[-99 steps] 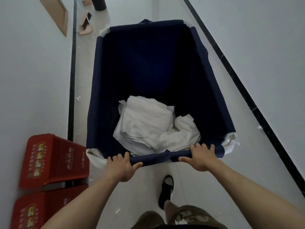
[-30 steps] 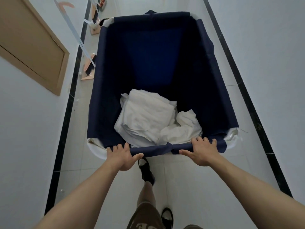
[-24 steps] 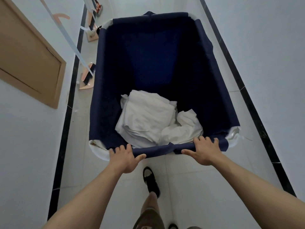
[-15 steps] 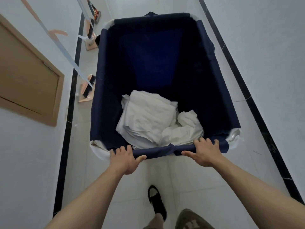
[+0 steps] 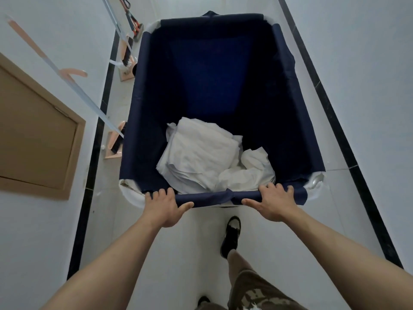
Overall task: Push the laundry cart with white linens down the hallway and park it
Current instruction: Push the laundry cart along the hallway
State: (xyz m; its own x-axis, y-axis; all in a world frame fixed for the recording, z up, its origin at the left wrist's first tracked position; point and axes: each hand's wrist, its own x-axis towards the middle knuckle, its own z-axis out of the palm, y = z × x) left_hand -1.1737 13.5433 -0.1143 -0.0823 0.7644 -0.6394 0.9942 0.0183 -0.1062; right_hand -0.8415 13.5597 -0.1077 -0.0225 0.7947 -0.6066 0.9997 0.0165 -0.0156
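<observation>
A dark blue fabric laundry cart [image 5: 297, 121] fills the middle of the narrow hallway in front of me. White linens [image 5: 207, 157] lie crumpled in a heap at its near end. My left hand [image 5: 164, 205] grips the cart's near rim toward its left corner. My right hand [image 5: 273, 203] grips the same rim toward the right corner. Both arms are stretched out and my right foot is forward under the rim.
Long-handled brooms with dustpans [image 5: 115, 143] lean on the left wall close to the cart's left side, more of them [image 5: 128, 57] farther ahead. A wooden panel [image 5: 35, 135] is set in the left wall. The right wall [image 5: 368, 86] runs close along the cart.
The cart and I have moved forward down the hallway. The wooden panel and the leaning brooms have slid nearer on the left. My grip on the rim is unchanged.
</observation>
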